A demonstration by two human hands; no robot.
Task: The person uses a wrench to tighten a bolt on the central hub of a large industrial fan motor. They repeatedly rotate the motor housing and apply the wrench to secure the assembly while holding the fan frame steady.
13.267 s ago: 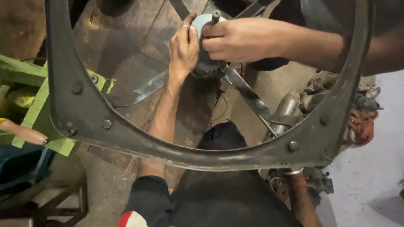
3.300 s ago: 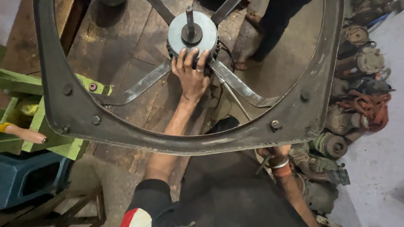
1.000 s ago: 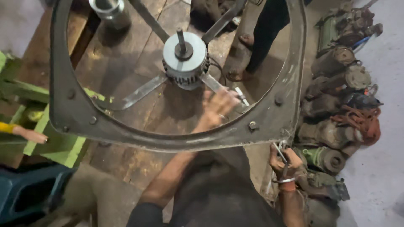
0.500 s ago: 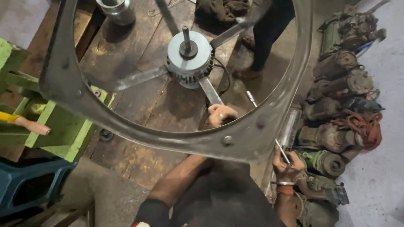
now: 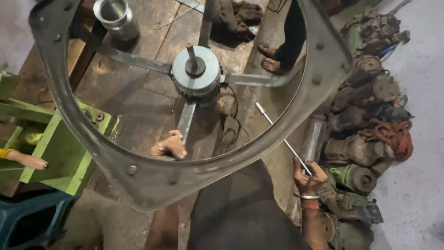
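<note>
Left hand [image 5: 170, 147] fingers curled on the fan frame ring [image 5: 152, 178] at 6 o'clock, below the motor [image 5: 196, 76]; right hand [image 5: 309, 176] pinches a long rod [image 5: 282, 138] at 4 o'clock. Best steady the ring before bringing in the rod

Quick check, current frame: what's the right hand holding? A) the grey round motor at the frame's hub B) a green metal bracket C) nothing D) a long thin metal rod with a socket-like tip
D: the right hand grips the lower end of the long thin metal rod, which slants up toward the grey round motor without reaching it.
</note>
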